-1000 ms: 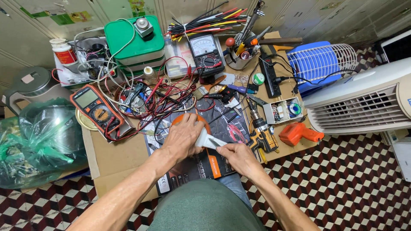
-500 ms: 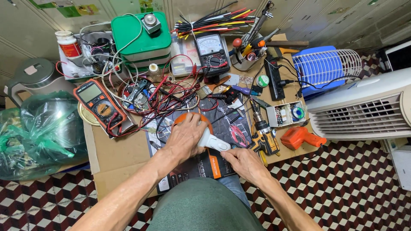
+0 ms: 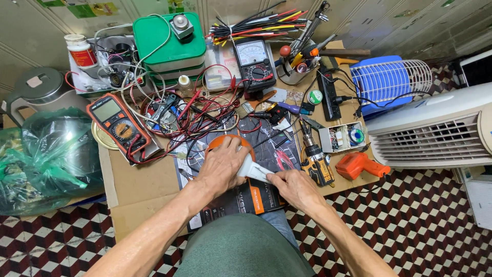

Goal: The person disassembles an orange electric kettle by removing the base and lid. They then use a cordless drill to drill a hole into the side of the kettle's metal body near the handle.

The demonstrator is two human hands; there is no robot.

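My left hand (image 3: 221, 168) lies over a round orange object (image 3: 229, 142) and grips it from above. From under that hand a white handle-like part (image 3: 254, 172) sticks out to the right. My right hand (image 3: 293, 188) pinches the end of this white part with thumb and fingers. Both hands rest above a dark printed mat (image 3: 266, 149) on the cardboard-covered table (image 3: 138, 184). What the orange object is cannot be told, since my palm hides most of it.
An orange multimeter (image 3: 119, 125), tangled red and black leads (image 3: 200, 110), a green box (image 3: 171, 41), an analog meter (image 3: 253, 61), a cordless drill (image 3: 315, 159) and an orange tool (image 3: 361, 165) crowd the table. A white fan heater (image 3: 435, 128) stands right, a green bag (image 3: 46, 159) left.
My hands stay on the orange object and white part, nearly still. The view has shifted slightly, so the table sits a little lower in the picture.
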